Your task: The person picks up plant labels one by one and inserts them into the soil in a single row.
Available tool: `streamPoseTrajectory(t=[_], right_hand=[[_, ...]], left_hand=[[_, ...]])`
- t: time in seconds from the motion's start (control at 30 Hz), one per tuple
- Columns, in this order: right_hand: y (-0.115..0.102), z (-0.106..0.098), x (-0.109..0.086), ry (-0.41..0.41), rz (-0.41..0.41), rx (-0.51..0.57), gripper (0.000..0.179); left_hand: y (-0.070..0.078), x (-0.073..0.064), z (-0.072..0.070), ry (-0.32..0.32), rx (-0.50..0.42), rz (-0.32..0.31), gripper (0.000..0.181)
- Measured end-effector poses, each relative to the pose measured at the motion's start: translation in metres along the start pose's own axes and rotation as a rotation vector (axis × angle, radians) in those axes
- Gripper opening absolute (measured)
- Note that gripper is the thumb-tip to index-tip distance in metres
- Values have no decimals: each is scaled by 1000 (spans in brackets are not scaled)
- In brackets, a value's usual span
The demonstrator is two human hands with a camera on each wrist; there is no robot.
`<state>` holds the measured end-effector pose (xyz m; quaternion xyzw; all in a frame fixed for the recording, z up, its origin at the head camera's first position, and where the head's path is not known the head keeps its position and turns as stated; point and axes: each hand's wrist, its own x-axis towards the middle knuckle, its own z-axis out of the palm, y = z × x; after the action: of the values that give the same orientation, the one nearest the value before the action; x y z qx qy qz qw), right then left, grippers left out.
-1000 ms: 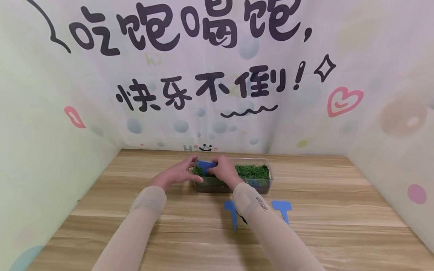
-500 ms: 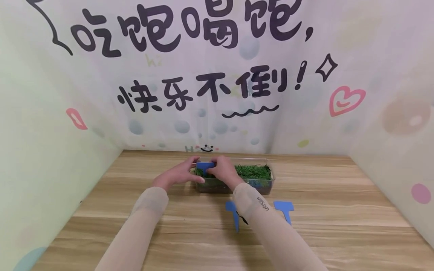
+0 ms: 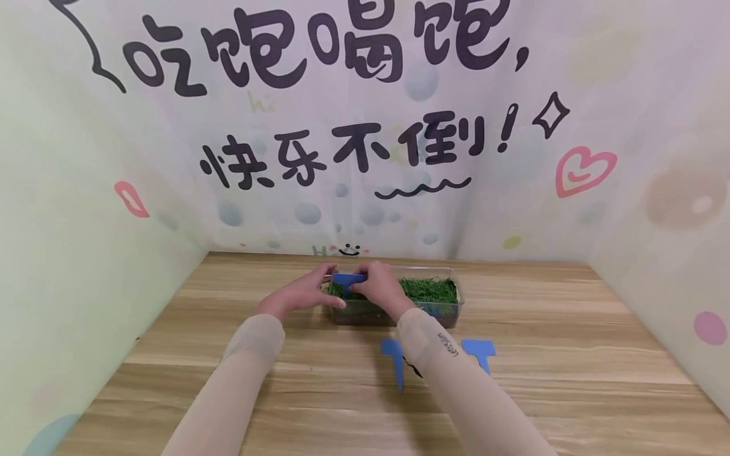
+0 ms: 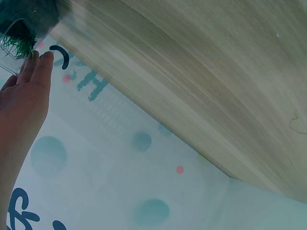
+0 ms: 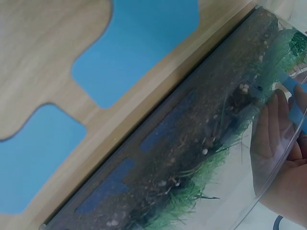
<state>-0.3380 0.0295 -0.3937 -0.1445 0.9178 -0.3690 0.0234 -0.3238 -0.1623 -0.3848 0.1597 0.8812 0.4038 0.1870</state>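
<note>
A clear plastic box [image 3: 365,315] of dark soil and green grass [image 3: 430,290] stands at the back of the table. My left hand [image 3: 299,294] grips its left end, thumb along the front wall and fingers at the back rim; in the left wrist view those fingers [image 4: 42,72] lie beside the box. With its fingertips inside the box, my right hand [image 3: 381,286] pinches a blue T-shaped plant label [image 3: 345,278], broad head up, over the grass at the left end. Soil and grass partly hide its stem. Through the clear wall, the right wrist view shows that hand [image 5: 276,139] too.
Two more blue plant labels lie on the wooden table in front of the box: one left [image 3: 397,362] of my right sleeve [image 3: 450,373], the other [image 3: 480,349] partly under it. A printed cloth wall [image 3: 319,215] rises right behind the box.
</note>
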Motion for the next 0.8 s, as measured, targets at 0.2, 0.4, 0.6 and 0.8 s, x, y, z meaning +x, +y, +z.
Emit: streamPoseTrajectory(t=[0.2,0.4,0.6,0.8], right_hand=[[2,-5,-2,4,-8,0,12],[4,-9,-4,13,-5,0,15],[7,-10,-5,25,-4,19,14],[9,-10,-5,48,-34,33,12]], left_hand=[[1,0,0,8,6,4,93],[1,1,1,7,0,5,94],[-1,0,1,7,4,-3,94],[-1,0,1,7,12,0,94]])
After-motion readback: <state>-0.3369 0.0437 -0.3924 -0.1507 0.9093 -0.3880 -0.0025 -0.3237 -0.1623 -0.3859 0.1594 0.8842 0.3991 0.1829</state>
